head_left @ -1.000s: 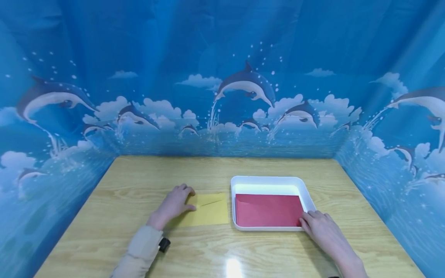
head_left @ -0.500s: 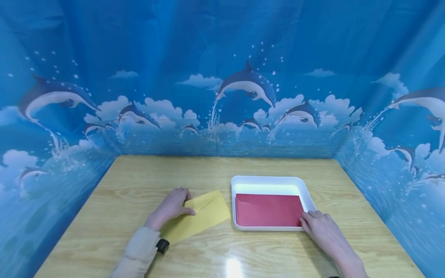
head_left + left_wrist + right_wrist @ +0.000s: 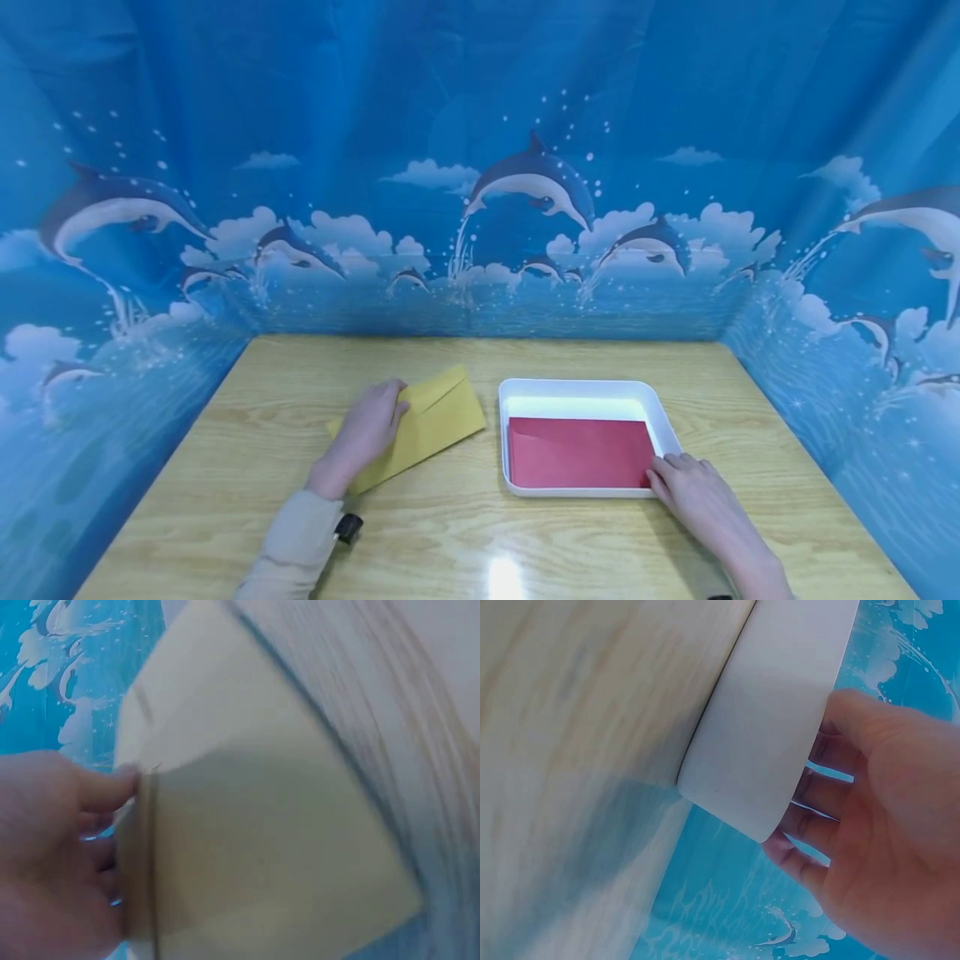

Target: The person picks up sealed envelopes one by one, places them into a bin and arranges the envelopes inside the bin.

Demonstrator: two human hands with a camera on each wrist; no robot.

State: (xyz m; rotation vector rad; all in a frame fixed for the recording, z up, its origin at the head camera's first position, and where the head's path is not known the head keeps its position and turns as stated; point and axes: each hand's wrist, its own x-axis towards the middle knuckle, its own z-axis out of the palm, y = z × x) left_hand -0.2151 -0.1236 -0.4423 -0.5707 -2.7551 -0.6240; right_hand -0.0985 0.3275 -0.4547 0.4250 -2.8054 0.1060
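In the head view my left hand (image 3: 369, 427) holds a yellow envelope (image 3: 435, 421), its flap side facing up and its body tilted. The left wrist view shows the thumb over the near edge of the yellow paper (image 3: 255, 840), with the fingers partly hidden behind it. A white tray (image 3: 577, 400) stands to the right, and a red envelope (image 3: 581, 454) lies flat in its front part. My right hand (image 3: 693, 492) grips the tray's front right corner. Seen from the right wrist, thumb and fingers lie along the rim above the white side wall (image 3: 757, 720).
Both things rest on or over a light wood-grain table (image 3: 420, 542). A blue curtain printed with dolphins (image 3: 465, 208) encloses the table at the back and both sides. A small black object (image 3: 348, 527) sits at the left wrist.
The yellow envelope, flat on the table a second ago, has been lifted, turned and moved back and left by my left hand. My right hand, the tray and the red envelope stay put.
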